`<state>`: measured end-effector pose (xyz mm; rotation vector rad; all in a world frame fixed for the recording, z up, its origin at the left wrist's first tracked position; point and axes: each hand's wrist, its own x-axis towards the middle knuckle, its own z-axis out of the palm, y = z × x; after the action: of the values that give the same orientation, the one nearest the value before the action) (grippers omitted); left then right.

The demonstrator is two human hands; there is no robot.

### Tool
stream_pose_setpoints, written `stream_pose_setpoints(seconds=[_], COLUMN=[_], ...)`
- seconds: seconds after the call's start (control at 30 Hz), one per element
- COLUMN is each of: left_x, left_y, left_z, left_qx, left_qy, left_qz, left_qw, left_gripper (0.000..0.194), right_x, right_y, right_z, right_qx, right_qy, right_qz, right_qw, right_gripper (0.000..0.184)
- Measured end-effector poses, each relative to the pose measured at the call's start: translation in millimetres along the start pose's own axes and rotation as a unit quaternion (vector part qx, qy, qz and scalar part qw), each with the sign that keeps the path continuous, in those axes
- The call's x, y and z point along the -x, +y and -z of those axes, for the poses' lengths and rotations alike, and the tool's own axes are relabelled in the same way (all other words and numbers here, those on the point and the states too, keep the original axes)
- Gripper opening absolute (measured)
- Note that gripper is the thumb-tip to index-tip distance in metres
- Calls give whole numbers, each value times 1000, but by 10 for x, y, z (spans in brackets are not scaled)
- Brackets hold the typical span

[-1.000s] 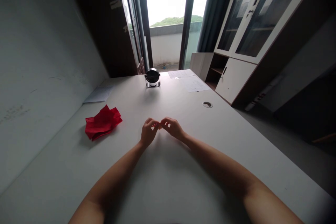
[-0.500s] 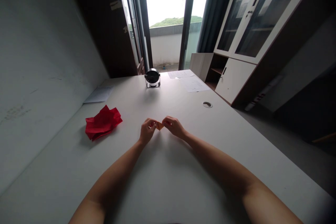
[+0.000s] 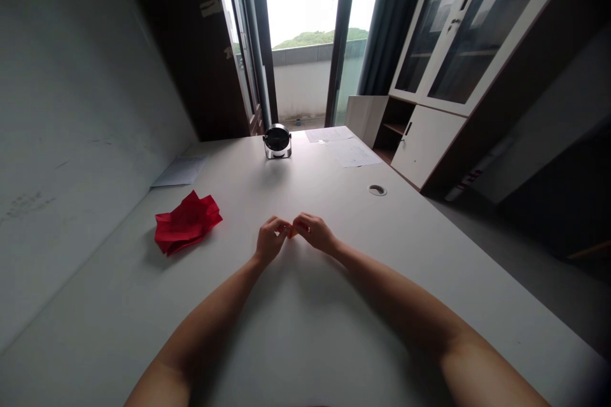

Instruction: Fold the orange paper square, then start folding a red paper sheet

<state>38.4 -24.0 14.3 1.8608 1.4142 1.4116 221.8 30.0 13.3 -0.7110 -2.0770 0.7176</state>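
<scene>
1. the left hand has thumb and fingers pinched on a small orange piece.
2. the right hand pinches the same piece from the right.
3. the piece sits between both hands, above the white table.
4. a crumpled red cloth lies left, well apart from the hands.

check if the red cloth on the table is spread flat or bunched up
Bunched up: the red cloth lies creased in overlapping layers, its corners sticking out unevenly, on the white table.
</scene>
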Motion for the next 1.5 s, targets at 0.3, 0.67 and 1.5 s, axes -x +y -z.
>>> stream_pose_setpoints(seconds=[0.3, 0.67, 1.5], left_x=[-2, -64, -46], left_y=[-45, -422, -323], left_z=[-11, -26, -53], left_qx=[20, 84, 126], left_qy=[18, 160, 121], left_qz=[23, 150, 142], left_qw=[999, 972, 974], left_gripper=[7, 24, 21], right_x=[12, 7, 43], right_y=[65, 133, 105], right_z=[-29, -9, -10], right_qx=[13, 4, 99], right_qy=[0, 44, -73], right_qz=[-17, -29, 39], right_qw=[1000, 999, 992], right_gripper=[15, 14, 10])
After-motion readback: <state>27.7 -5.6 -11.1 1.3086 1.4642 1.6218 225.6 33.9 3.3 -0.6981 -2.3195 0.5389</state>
